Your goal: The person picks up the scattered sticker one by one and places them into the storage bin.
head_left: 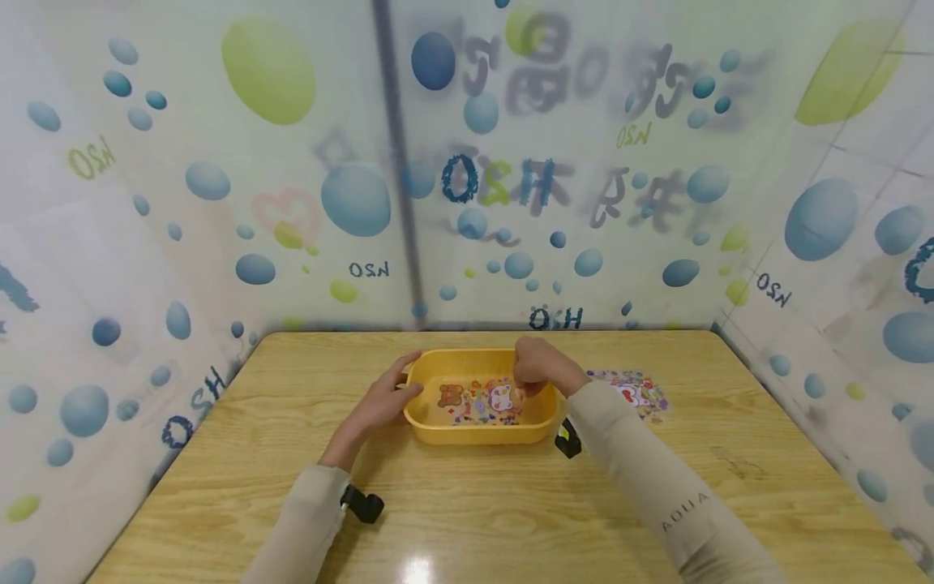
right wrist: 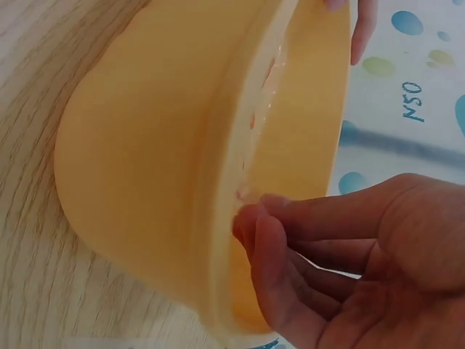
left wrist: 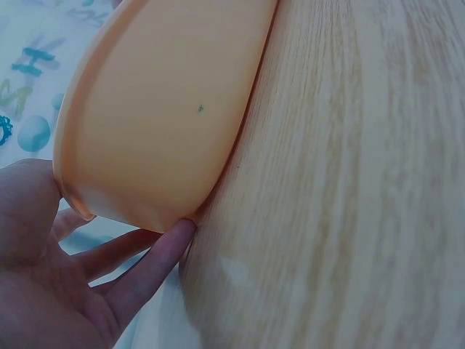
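Note:
A shallow yellow plastic basin (head_left: 481,435) sits on the wooden table. My left hand (head_left: 387,399) grips its left end, thumb over the rim and other fingers on the outer wall; in the left wrist view a fingertip touches the basin's lower side. Inside the basin lies a clear sheet of colourful stickers (head_left: 474,403), with a brown bear and a white cartoon face. My right hand (head_left: 536,367) is over the basin's right end. In the right wrist view its thumb and forefinger pinch what looks like the sheet's edge, mostly hidden by the fingertips.
A second colourful sticker sheet (head_left: 633,392) lies on the table right of the basin, partly behind the right forearm. A faint brown outline (head_left: 739,462) marks the table (head_left: 467,503) at right. Patterned curtain panels (head_left: 350,276) stand along its back and sides.

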The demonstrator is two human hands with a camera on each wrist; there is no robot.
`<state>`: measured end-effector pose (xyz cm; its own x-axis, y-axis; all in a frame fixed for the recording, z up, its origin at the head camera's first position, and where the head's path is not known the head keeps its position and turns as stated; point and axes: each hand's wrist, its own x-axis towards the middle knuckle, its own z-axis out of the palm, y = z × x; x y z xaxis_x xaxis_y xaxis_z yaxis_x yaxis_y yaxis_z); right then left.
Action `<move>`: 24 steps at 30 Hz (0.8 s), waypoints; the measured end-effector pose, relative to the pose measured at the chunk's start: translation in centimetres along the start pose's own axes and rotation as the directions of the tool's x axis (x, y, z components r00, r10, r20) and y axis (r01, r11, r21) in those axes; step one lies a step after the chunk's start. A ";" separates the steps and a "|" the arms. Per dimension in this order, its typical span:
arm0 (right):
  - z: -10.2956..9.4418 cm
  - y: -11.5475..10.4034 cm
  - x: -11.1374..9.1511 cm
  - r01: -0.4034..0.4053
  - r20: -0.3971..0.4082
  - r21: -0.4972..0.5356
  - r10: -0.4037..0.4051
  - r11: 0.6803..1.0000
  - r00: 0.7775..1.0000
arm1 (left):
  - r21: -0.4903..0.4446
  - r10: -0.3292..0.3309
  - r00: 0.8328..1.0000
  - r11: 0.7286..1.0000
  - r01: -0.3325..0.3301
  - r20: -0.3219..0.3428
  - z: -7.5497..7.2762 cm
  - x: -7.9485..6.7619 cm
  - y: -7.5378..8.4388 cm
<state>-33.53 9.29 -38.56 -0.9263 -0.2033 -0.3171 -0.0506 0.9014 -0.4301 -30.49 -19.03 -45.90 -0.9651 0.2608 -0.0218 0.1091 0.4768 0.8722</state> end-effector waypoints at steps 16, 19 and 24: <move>0.7 -0.2 1.7 -0.095 0.027 -0.050 0.097 0.994 0.995 | 0.012 0.009 1.000 1.000 -0.009 -0.005 -0.1 -0.1 0.0; 0.9 -0.2 1.6 -0.106 0.060 -0.056 0.109 0.993 0.992 | 0.016 0.008 1.000 1.000 -0.008 -0.006 -0.1 -0.1 0.0; 1.0 -0.4 1.5 -0.134 0.095 -0.055 0.139 0.989 0.986 | 0.035 0.002 1.000 0.999 -0.002 -0.021 0.0 0.0 0.2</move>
<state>-34.57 8.22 -39.72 -0.8848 -0.1112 -0.4525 0.0539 0.9402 -0.3364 -30.43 -19.01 -45.74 -0.9697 0.2439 -0.0092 0.1191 0.5056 0.8545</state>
